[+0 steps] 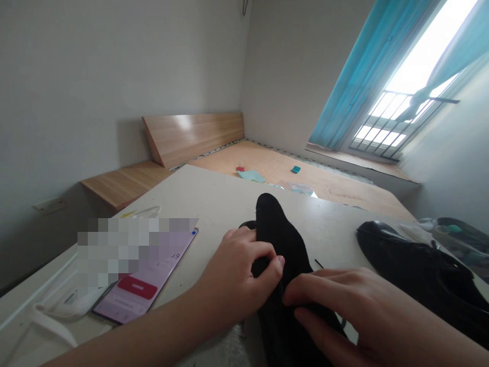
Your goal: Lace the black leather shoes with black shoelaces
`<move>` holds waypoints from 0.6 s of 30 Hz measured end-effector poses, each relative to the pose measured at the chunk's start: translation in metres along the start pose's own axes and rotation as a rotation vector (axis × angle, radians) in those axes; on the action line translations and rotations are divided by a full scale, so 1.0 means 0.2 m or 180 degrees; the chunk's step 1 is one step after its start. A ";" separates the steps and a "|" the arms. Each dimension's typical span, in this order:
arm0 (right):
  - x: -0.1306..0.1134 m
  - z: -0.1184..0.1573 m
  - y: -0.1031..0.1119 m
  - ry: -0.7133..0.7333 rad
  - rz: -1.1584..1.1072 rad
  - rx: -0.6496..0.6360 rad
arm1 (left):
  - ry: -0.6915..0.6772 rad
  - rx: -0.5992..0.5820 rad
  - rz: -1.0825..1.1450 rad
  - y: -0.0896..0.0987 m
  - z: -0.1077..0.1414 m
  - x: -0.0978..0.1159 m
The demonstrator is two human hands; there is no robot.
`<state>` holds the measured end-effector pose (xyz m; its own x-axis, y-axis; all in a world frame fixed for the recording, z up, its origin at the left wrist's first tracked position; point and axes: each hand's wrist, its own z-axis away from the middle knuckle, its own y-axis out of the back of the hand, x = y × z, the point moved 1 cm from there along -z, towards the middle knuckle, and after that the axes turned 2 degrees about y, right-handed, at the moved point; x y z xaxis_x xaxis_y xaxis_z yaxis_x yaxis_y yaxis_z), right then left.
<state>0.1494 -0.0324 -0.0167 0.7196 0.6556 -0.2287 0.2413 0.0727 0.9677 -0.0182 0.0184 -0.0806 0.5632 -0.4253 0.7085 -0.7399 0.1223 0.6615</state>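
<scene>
A black shoe (277,331) lies before me on the white table, its lower part cut off by the frame. A soft, rounded black flap (280,229) rises from it; whether this is the tongue or an insole I cannot tell. On the flap's left edge my left hand (248,270) is closed, thumb and forefinger pinching the shoe. My right hand (336,306) is bent around the shoe's right side, its fingertips pinched on black material. Both hands cover much of the opening. A second black shoe (412,260) lies to the right of my right hand.
On the left a lit phone (148,278) lies beside a white strap (53,326) and a blurred-out patch. Beyond the white table (214,193) is a wooden bed board (344,188) with small coloured pieces. Clear plastic bags (458,237) sit at the right edge.
</scene>
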 end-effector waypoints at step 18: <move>0.05 -0.03 0.02 -0.0093 -0.0138 0.0418 | 0.0016 -0.0179 -0.0039 0.01 0.02 0.00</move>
<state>0.1534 -0.0206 -0.0148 0.7248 0.6318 -0.2748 0.3544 0.0002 0.9351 -0.0206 0.0161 -0.0810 0.5740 -0.4225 0.7015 -0.7112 0.1675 0.6828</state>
